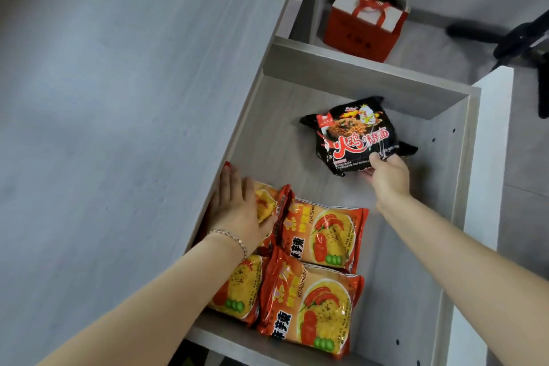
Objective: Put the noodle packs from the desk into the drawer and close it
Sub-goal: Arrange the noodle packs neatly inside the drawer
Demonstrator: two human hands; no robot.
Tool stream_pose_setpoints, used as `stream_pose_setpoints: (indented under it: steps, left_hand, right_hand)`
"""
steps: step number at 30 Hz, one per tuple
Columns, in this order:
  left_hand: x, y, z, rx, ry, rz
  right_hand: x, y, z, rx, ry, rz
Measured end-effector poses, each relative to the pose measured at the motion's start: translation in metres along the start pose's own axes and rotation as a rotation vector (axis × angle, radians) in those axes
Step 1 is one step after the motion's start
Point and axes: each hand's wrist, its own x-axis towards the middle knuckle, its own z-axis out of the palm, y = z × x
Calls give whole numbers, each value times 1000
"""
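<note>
Four orange packs [322, 233] sit bunched in the drawer [416, 291] at its near left end, tucked partly under the desk [118, 128], and the left hand [237, 208] lies flat and spread on the far left one, pressing rather than gripping. The right hand [387, 175] is pinching the near edge of a black pack [356, 137], thumb on top, over the drawer's far half. Past the drawer's far wall a red bag [356, 36] stands on the floor.
</note>
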Motion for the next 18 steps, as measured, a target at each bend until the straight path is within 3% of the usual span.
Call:
stream_pose_setpoints:
  steps: [4,9,15,18]
  left_hand:
    - [-1,-3,8,21,20,-35]
    - [1,-4,8,-15,-4,-34]
    - [0,-9,6,-31,-30,-11]
    - [1,-9,2,0,-49,-28]
  right_hand:
    - [12,-18,30,-356,-282,-181]
    - [5,-25,86,-531,-537,-255]
    - [-10,-13,99,-842,-502,-334]
    - [-17,-7,93,-977,-614,-348]
